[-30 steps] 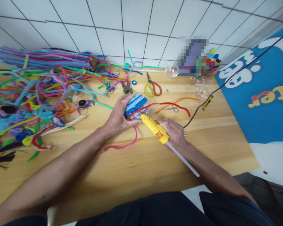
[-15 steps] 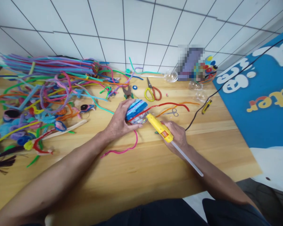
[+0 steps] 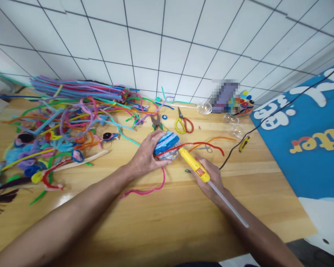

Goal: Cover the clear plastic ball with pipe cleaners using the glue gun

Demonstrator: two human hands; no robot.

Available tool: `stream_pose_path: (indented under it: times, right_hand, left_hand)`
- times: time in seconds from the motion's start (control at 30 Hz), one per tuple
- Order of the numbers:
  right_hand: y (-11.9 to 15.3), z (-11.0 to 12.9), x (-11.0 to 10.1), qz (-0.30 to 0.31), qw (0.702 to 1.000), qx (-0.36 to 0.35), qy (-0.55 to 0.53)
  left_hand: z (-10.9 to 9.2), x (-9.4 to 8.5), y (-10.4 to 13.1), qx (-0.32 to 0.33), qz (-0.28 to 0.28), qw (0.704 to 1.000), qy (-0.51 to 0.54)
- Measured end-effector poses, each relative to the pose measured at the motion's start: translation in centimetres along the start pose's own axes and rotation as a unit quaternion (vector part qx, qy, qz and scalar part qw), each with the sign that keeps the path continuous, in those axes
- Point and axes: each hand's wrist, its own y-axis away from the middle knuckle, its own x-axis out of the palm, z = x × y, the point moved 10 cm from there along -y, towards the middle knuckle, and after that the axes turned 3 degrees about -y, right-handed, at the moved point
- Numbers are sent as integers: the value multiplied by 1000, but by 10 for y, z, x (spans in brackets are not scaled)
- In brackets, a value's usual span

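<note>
My left hand (image 3: 147, 154) is closed round a ball (image 3: 168, 141) covered in blue, purple and light-blue strips, its lower part clear or whitish. A red pipe cleaner (image 3: 203, 143) lies across the ball, its loose end reaching out to the right. In my right hand (image 3: 208, 178) is a yellow glue gun (image 3: 193, 164), its nozzle close to the ball's right side; I cannot tell whether it touches. A long translucent glue stick (image 3: 228, 204) sticks out of the gun's rear. Below the ball a pink pipe cleaner (image 3: 147, 192) curves over the wooden table (image 3: 156, 226).
Heaped pipe cleaners (image 3: 69, 122) cover the left side, with a bundle (image 3: 80, 89) by the tiled wall. Pliers (image 3: 156, 122), yellow-and-red scissors (image 3: 183, 124), small scissors (image 3: 207, 149) and clear half-balls (image 3: 204, 107) lie beyond my hands. A utility knife (image 3: 244, 144) lies near the black cord (image 3: 230, 152).
The whole scene sits lower in view as the camera has tilted up. Both hands keep their holds, the glue gun's nozzle still beside the ball.
</note>
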Motion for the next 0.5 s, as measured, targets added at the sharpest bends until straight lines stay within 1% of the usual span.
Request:
stream_pose_path:
  times: [0.1,0.17,0.3,0.37,0.5]
  right_hand:
    - [-2,6,0,1,1000,-14,-17]
    - [-3,7,-1,-3,1000,-15,-11]
    - [-1,-2,-3,-14,1000,22,6]
    - [1,-4,-2,-9,999,31,1]
    - [5,0,2,9,1000,9,0]
  left_hand:
    - [0,0,0,2,-8,1000,7]
    - [-1,-1,0,5,-12,1000,8]
    - [-1,-1,0,-5,-9,1000,2]
    - [0,0,-1,-10,-4,1000,1]
    - [-2,0,-1,-6,0,1000,0]
